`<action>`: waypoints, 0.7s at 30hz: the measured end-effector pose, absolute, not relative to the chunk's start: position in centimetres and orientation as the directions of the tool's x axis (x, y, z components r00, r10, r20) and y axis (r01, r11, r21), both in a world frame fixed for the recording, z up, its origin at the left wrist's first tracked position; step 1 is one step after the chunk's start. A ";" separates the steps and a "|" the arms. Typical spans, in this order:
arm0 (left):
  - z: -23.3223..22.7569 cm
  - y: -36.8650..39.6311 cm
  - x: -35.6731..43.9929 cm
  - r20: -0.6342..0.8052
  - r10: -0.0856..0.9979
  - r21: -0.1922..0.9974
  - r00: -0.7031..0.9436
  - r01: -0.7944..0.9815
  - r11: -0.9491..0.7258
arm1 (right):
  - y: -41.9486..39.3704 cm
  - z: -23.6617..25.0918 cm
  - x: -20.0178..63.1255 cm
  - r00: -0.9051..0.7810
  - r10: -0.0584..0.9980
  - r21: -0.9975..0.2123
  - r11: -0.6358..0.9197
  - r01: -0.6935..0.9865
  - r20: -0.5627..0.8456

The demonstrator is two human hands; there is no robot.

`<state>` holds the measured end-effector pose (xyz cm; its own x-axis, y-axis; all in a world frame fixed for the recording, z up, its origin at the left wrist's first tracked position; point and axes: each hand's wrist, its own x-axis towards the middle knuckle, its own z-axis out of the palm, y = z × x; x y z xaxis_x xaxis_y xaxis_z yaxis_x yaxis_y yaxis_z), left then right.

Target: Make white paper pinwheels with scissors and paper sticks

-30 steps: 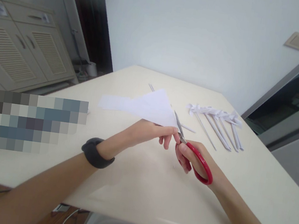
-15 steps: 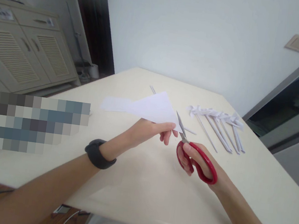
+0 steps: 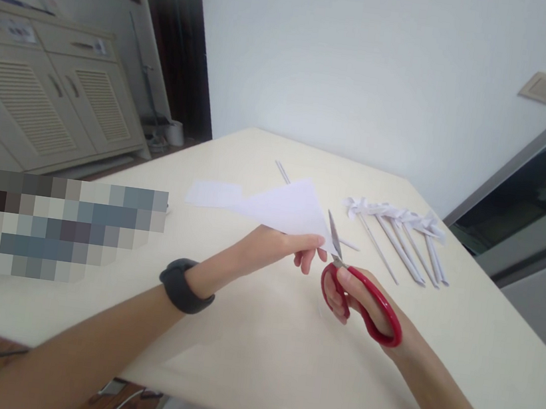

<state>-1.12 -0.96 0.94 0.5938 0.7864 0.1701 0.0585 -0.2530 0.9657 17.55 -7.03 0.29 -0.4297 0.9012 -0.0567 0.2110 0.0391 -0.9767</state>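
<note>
A white sheet of paper (image 3: 287, 205) with a pointed near corner is pinched between the thumb and fingers of my left hand (image 3: 292, 244), above the table. My right hand (image 3: 347, 291) grips red-handled scissors (image 3: 379, 312) by their loops. The scissor blades (image 3: 333, 232) are parted and point away from me, at the paper's near right corner. Whether the paper lies between them is hard to make out. Behind the held sheet, a thin white stick (image 3: 282, 171) shows partly.
White paper pinwheels (image 3: 392, 213) on rolled-paper sticks lie in a row at the right of the cream table (image 3: 253, 356). Another white paper piece (image 3: 211, 194) lies left of the held sheet. A blurred-out patch (image 3: 73, 228) covers something at the left. A wall stands behind.
The whole view has shifted slightly. Both hands keep their grips at the paper's corner. The scissors' handles look a little farther apart, with the blades still parted.
</note>
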 end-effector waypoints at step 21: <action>1.0 -0.8 -1.0 0.073 0.784 0.984 0.616 0.085 -0.158 | -7.0 -0.4 17.4 -0.398 0.913 -0.968 0.011 0.251 -0.093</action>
